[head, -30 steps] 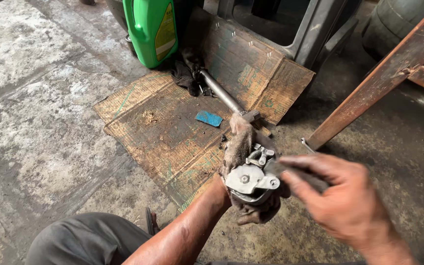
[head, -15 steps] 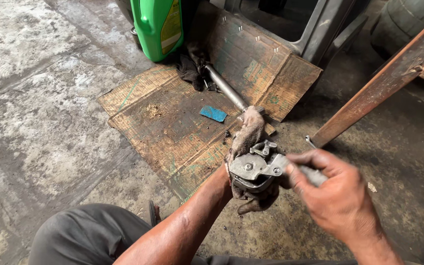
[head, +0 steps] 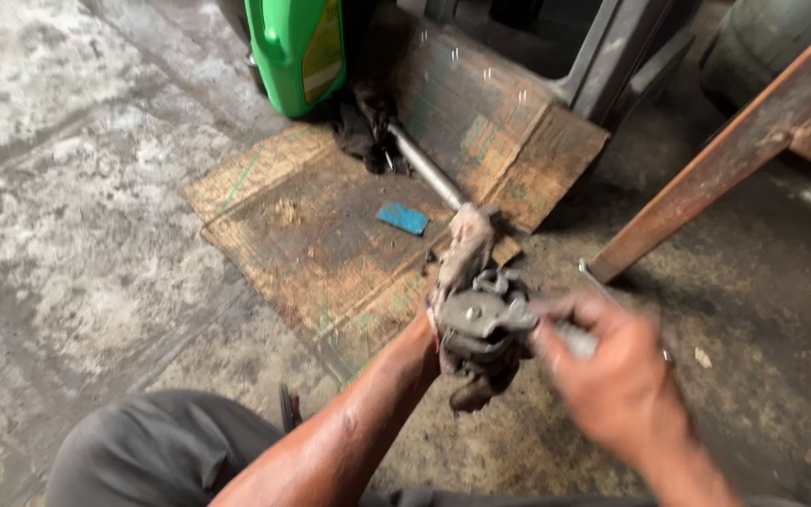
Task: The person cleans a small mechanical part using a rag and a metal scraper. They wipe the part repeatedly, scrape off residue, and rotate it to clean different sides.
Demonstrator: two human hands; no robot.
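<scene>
Nearest, at six o'clock: a bent knee in grey trousers (head: 161, 451), and a bare forearm running up toward centre. Just past it, a little right of centre: left hand (head: 466, 361) wrapped in a grimy brown rag (head: 466, 253), closed around the underside of a metal part (head: 482, 319). Grey, dull, greasy steel; a flat plate on top with a round rivet or bolt head, a small coil spring and bracket at its far edge, dark rounded body beneath. Held well above the floor, blurred. Rag limp and matted, one end sticking up toward twelve o'clock.

At four o'clock of the part: right hand (head: 612, 376), motion-blurred, fingers curled shut around a slim grey tool handle (head: 574, 340) whose tip meets the part's right side. Kind of tool not readable.

Beyond, from nine to twelve o'clock: flattened brown cardboard (head: 321, 235), stained, frayed at the edges, lying on rough, patchy concrete floor (head: 68, 188). On it a small blue scrap (head: 403, 218) and a long smooth steel rod (head: 429, 174) angled toward eleven o'clock, its far end by a dark crumpled cloth (head: 363, 131).

Farthest, at twelve o'clock: a glossy green plastic jug (head: 295, 52) with a yellow label. At two o'clock: a rusty brown slanting beam (head: 725, 150).
</scene>
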